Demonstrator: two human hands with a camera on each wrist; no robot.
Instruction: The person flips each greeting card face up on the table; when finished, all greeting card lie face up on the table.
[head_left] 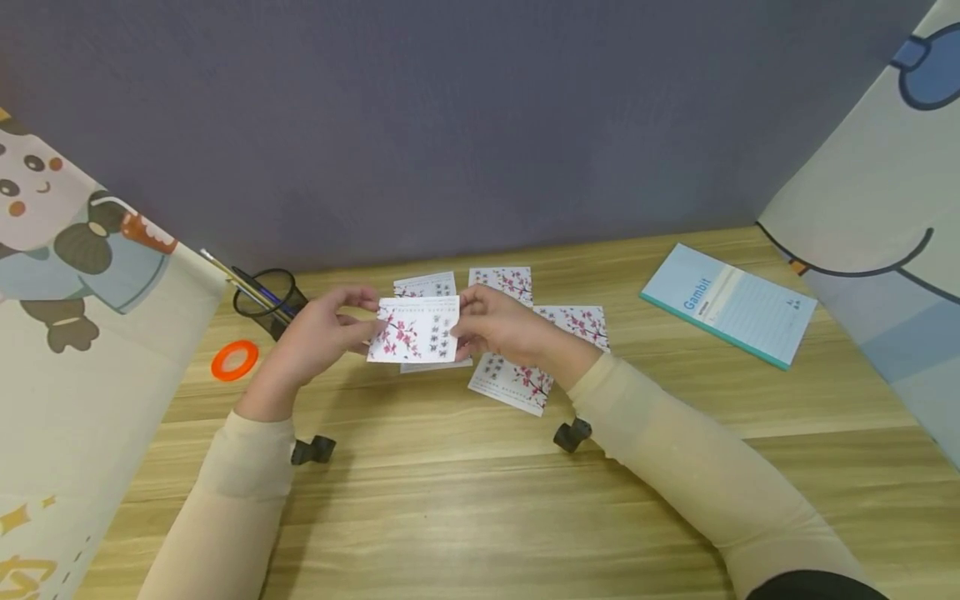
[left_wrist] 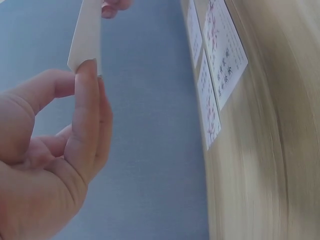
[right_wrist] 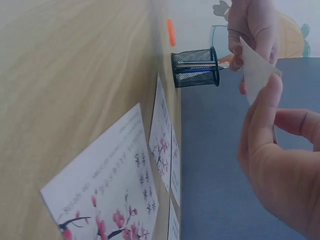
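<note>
A white card (head_left: pixel 412 330) printed with pink blossoms and dark characters is held up above the table by both hands. My left hand (head_left: pixel 324 333) pinches its left edge between thumb and fingers. At its right edge my right hand (head_left: pixel 498 325) pinches it the same way. In both wrist views the card is seen at a steep slant, its blank back showing in the right one. Similar blossom cards lie behind and to the right: one lower card (head_left: pixel 517 385), a right card (head_left: pixel 581 323), a back card (head_left: pixel 504 282) and another (head_left: pixel 426 285) partly hidden by the held card.
A black mesh pen holder (head_left: pixel 262 300) with pens stands at the back left, near my left hand. An orange tape roll (head_left: pixel 235 360) lies in front of it. At the right is a light blue notebook (head_left: pixel 727 304). A grey panel (head_left: pixel 480 125) closes off the table's back.
</note>
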